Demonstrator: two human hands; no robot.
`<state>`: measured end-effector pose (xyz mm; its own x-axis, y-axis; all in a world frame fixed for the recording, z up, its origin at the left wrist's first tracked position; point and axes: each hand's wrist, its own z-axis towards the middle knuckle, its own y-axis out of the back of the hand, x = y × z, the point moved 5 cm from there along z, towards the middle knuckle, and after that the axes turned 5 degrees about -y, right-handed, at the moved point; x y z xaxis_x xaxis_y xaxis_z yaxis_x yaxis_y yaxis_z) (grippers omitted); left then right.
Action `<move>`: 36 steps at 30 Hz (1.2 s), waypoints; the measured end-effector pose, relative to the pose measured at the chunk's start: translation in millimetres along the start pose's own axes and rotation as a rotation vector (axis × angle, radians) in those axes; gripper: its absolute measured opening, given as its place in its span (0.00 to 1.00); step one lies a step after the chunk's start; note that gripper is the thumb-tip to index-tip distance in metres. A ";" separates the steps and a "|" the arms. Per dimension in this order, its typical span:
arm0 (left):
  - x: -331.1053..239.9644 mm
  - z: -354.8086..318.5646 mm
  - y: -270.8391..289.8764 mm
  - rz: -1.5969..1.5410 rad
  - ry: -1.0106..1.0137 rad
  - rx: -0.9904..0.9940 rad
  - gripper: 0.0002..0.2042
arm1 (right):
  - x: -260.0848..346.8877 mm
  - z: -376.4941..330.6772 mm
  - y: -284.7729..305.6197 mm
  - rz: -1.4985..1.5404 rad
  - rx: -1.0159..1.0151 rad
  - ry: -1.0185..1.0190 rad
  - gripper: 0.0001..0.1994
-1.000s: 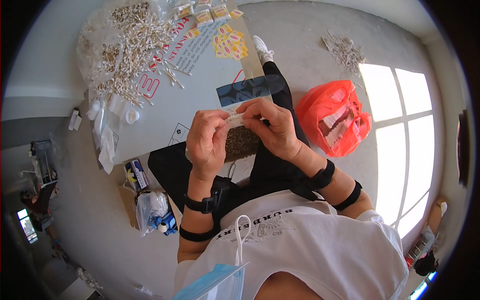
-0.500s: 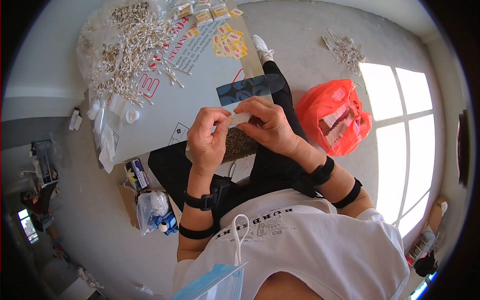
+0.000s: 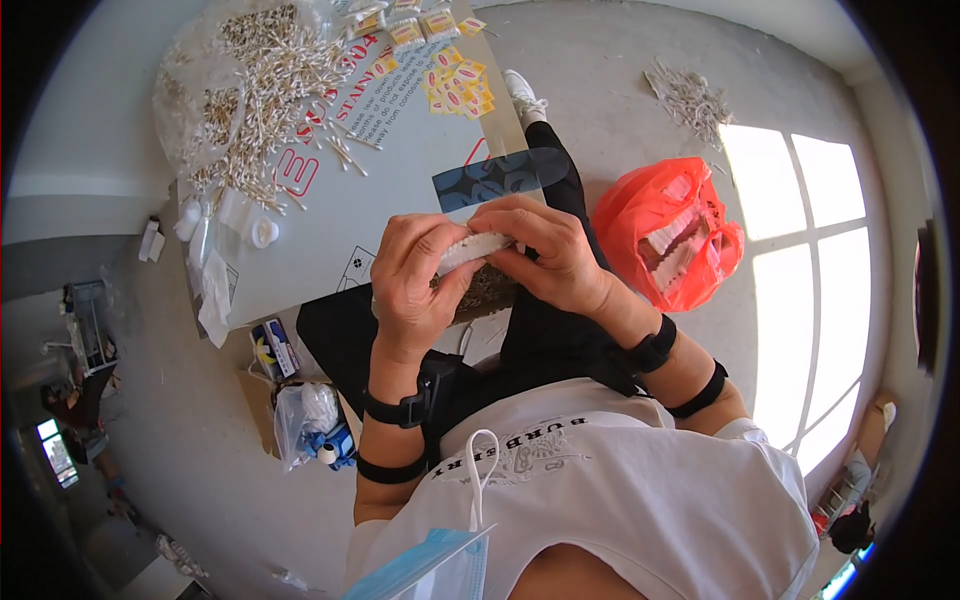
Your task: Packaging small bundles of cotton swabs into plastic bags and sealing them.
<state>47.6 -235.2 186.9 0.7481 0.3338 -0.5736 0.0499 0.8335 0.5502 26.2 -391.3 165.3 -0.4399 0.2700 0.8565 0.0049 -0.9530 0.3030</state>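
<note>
Close in front of me, above the table's near edge, both hands hold a white, narrow piece (image 3: 474, 252) with a bumpy edge. Its exact kind does not show. My left hand (image 3: 412, 270) pinches the left end between bent fingers and thumb. At the other end, my right hand (image 3: 550, 250) has its fingers over the top and its thumb below. Beneath the hands, partly covered by them, is a container of small brownish bits (image 3: 490, 290). A dark patterned translucent sheet (image 3: 490, 180) lies just beyond my fingers.
Cotton swabs (image 3: 270, 90) spill from a clear bag at the table's far left. Small packets (image 3: 408, 35) and yellow cards (image 3: 460, 85) lie farther back. A red plastic bag (image 3: 625, 220) with white pieces stands to the right. At lower left sits an open carton (image 3: 258, 410).
The white piece has turned so that more of its length shows between my hands. My left fingers have shifted along it, and my right hand has moved slightly to the right.
</note>
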 end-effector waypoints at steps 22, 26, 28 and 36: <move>-6.1 2.4 7.8 -0.375 0.205 -0.079 0.15 | 20.4 -0.5 4.9 0.345 -0.001 -0.181 0.14; -2.2 -1.8 2.9 -0.487 0.265 -0.097 0.15 | 14.6 -6.5 -0.7 0.515 -0.036 -0.309 0.09; -2.4 -1.3 2.3 -0.499 0.265 -0.083 0.15 | 12.3 -8.2 -1.5 0.543 -0.035 -0.324 0.07; -9.7 3.6 8.3 -0.364 0.179 -0.133 0.15 | 20.3 -7.5 0.6 0.378 -0.084 -0.083 0.15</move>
<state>43.2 -233.1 199.2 0.5701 0.0691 -0.8187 0.1948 0.9567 0.2164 10.5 -387.4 179.6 -0.3475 -0.0950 0.9328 0.0775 -0.9944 -0.0724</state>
